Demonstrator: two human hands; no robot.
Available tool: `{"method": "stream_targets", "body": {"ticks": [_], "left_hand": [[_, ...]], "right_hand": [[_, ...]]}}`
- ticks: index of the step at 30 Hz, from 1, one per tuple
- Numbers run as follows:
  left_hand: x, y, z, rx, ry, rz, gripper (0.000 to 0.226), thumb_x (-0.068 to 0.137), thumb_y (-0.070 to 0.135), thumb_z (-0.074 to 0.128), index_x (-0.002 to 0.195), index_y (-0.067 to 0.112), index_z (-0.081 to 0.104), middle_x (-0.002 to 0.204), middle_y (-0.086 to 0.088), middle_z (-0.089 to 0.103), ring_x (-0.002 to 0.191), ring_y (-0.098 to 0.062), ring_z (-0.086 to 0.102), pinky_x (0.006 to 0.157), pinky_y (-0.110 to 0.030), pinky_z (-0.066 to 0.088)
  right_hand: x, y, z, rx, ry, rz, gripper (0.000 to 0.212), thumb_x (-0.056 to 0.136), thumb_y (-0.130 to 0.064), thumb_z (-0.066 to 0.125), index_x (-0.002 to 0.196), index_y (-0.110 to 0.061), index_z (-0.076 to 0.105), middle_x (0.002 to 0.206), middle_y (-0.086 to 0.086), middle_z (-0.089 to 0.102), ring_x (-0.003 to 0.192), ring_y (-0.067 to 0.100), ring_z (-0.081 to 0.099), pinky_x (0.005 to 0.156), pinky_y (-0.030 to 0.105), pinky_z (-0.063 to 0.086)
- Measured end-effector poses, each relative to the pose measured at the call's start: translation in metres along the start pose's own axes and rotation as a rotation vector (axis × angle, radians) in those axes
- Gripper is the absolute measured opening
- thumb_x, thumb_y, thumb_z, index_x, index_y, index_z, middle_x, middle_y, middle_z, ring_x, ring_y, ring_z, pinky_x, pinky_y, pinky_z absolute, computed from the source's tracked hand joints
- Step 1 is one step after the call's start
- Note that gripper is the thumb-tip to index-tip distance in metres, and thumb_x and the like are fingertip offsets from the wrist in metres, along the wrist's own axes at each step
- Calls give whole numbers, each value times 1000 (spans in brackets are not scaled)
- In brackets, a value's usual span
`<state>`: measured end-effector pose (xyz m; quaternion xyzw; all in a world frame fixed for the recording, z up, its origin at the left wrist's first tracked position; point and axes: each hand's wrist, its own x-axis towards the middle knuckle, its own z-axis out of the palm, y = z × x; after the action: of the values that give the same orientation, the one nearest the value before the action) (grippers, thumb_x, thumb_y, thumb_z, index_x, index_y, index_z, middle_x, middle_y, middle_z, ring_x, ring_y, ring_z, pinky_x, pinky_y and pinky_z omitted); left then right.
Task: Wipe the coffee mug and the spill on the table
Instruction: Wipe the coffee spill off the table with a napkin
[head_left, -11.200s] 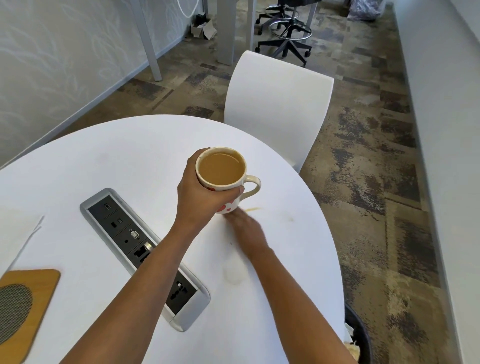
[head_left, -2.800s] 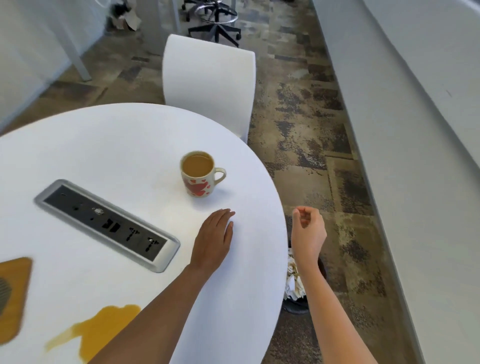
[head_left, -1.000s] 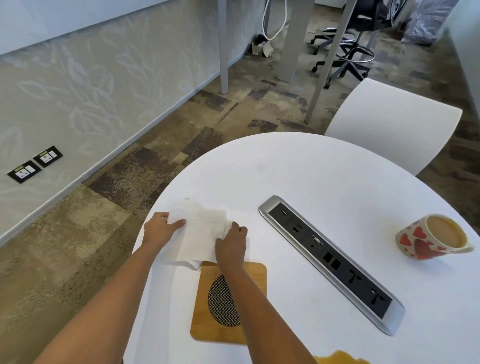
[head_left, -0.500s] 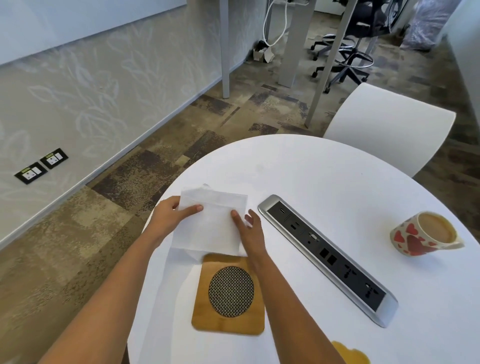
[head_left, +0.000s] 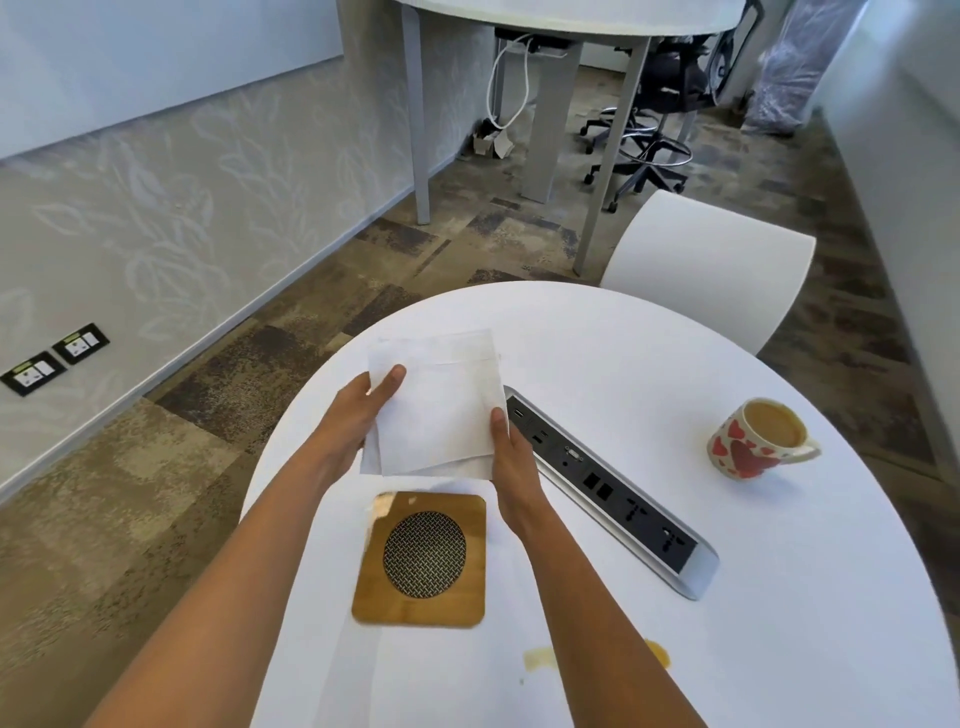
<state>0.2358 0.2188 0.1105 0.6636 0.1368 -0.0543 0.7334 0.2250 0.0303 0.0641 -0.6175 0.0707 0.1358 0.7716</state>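
Hands: your left hand (head_left: 358, 415) and right hand (head_left: 511, 460) (2 total) each pinch the white napkin (head_left: 436, 405); mug (head_left: 756, 439) sits well right.

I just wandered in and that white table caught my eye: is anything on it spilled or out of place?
Yes. A brownish coffee spill sits near the table's front edge, partly hidden by the right forearm. The mug stands upright, full. Both hands, left hand and right hand, hold a white tissue.
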Motion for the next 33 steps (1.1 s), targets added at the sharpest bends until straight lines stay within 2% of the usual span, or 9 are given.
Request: {"method": "stream_targets", "body": {"ticks": [3, 8, 11, 15, 19, 27, 29, 31, 33], "left_hand": [[-17, -9, 21, -27, -31, -8, 41, 65, 61, 66, 96, 34, 64, 92, 21, 72, 86, 2, 67, 69, -21, 48], [-42, -18, 51, -79, 6, 34, 18, 84, 25, 65, 102, 24, 65, 105, 5, 70, 93, -11, 67, 74, -30, 53], [-56, -14, 62, -78, -45, 48, 15, 87, 17, 62, 100, 22, 66, 102, 3, 72, 91, -14, 69, 74, -32, 54], [-79, -9, 75, -35, -230, 19, 20, 86, 12, 60, 105, 17, 65, 98, 1, 74, 88, -16, 70, 67, -28, 57], [-107, -14, 98, -42, -351, -14, 28, 82, 8, 61, 109, 14, 63, 101, -3, 73, 90, -20, 69, 68, -30, 57], [-160, -47, 141, -179, -244, -105, 21, 86, 19, 61, 107, 17, 65, 102, -2, 71, 87, -16, 69, 68, -30, 58], [-178, -58, 157, -318, -206, -141, 18, 88, 25, 59, 104, 17, 63, 98, -2, 70, 82, -15, 70, 67, -30, 58], [-195, -68, 175, -418, -181, -160, 32, 88, 39, 55, 110, 16, 62, 104, -4, 69, 91, -17, 69, 75, -34, 58], [-209, -75, 189, -497, -205, -181, 55, 87, 56, 46, 121, 15, 58, 117, -7, 66, 107, -21, 63, 90, -40, 53]], "right_hand": [[-19, -5, -6, 46, 7, -17, 35, 96, -50, 35, 127, -38, 48, 133, -9, 56, 123, 12, 52, 109, 43, 40], [-51, -11, -32, 109, -57, -12, 38, 101, -30, 38, 138, -31, 38, 134, -6, 54, 119, 13, 54, 100, 39, 47], [-69, -21, -55, 168, -98, 12, 40, 96, -16, 48, 136, -22, 45, 132, 3, 58, 115, 19, 58, 91, 36, 52], [-94, -37, -87, 298, -171, 26, 39, 90, -24, 56, 128, -14, 56, 121, 5, 66, 108, 20, 65, 78, 33, 57], [-122, -41, -114, 240, -191, 86, 31, 82, -20, 67, 112, -15, 65, 112, 4, 70, 101, 20, 67, 78, 31, 57], [-174, -24, -141, 326, 71, -100, 13, 91, -9, 57, 101, -15, 63, 96, -2, 70, 86, 11, 67, 73, 23, 57], [-188, -17, -141, 196, 164, -168, 14, 94, -12, 52, 99, -21, 62, 96, -7, 69, 90, 10, 63, 74, 18, 54], [-204, -6, -140, -62, 163, -271, 26, 98, -11, 44, 111, -25, 61, 114, -7, 66, 107, 11, 58, 88, 21, 49], [-217, 4, -141, -279, 53, -409, 46, 94, -4, 35, 131, -23, 53, 141, -11, 49, 130, 1, 42, 105, 14, 35]]}}
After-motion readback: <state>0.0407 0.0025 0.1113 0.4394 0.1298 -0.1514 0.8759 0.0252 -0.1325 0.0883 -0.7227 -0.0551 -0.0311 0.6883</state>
